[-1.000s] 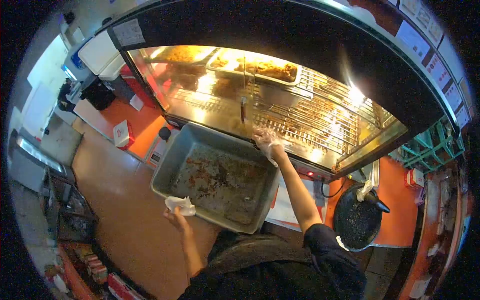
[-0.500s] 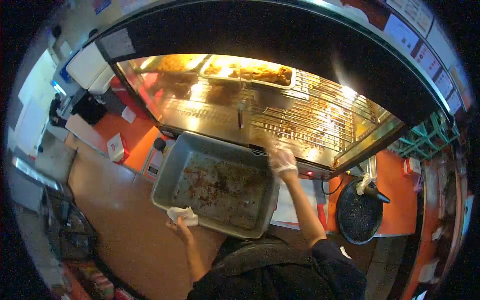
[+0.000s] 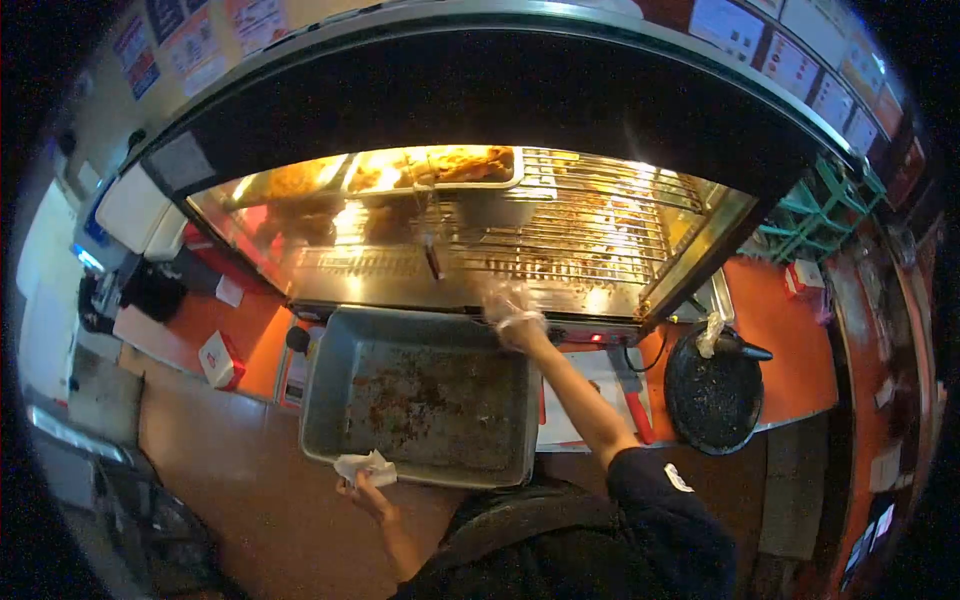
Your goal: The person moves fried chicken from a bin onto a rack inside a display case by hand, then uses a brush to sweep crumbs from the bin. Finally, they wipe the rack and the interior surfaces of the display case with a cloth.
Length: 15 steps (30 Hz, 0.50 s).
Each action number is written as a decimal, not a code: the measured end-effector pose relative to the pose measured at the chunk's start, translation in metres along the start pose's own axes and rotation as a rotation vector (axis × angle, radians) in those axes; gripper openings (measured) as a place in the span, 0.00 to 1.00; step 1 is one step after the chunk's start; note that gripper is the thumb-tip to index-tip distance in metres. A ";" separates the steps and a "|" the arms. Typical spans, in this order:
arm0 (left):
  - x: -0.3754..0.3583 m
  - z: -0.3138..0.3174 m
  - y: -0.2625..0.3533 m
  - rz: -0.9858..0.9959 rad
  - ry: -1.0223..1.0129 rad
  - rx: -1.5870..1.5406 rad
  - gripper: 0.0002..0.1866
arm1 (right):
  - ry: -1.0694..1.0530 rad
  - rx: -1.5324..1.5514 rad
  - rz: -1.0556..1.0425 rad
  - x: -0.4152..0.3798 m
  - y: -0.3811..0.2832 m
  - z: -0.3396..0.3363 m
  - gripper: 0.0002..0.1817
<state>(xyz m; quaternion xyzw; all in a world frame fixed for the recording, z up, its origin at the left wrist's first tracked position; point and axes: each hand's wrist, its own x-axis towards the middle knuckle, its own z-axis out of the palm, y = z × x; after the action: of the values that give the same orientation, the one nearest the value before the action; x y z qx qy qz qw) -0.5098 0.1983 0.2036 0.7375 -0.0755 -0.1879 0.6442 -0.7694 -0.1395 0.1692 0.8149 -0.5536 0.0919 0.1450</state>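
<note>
A deep grey plastic tub (image 3: 430,468), its bottom strewn with dark crumbs, is in front of a lit food warmer (image 3: 400,290). My left hand (image 3: 368,495) is closed on a crumpled white paper napkin (image 3: 366,466) at the tub's near left corner. In a clear plastic glove, my right hand (image 3: 513,318) reaches to the warmer's front ledge, over the tub's far right corner. Motion smears its fingers, and I cannot tell what they hold. Behind it, brown crumbs cover the wire rack (image 3: 590,225). A tray of fried food (image 3: 430,168) stands on the upper level.
Right of the tub, a red-handled utensil (image 3: 637,415) lies on a white board (image 3: 570,428). Beyond it on the orange counter sits a round black pan (image 3: 712,400) with a dark handle. A green rack (image 3: 820,215) stands far right. A red-and-white box (image 3: 221,360) sits on the left.
My right hand has moved left along the warmer's ledge. My left hand stays at the tub corner with the napkin. The view has shifted slightly.
</note>
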 end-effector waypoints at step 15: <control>0.009 0.001 -0.011 -0.054 0.115 0.070 0.27 | 0.007 0.012 0.513 -0.084 0.115 -0.060 0.24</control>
<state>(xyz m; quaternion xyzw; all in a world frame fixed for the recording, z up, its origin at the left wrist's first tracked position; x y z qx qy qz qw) -0.5036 0.1956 0.1910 0.7711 -0.0250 -0.1596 0.6159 -0.9063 -0.0851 0.2152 0.6484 -0.7411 0.1317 0.1140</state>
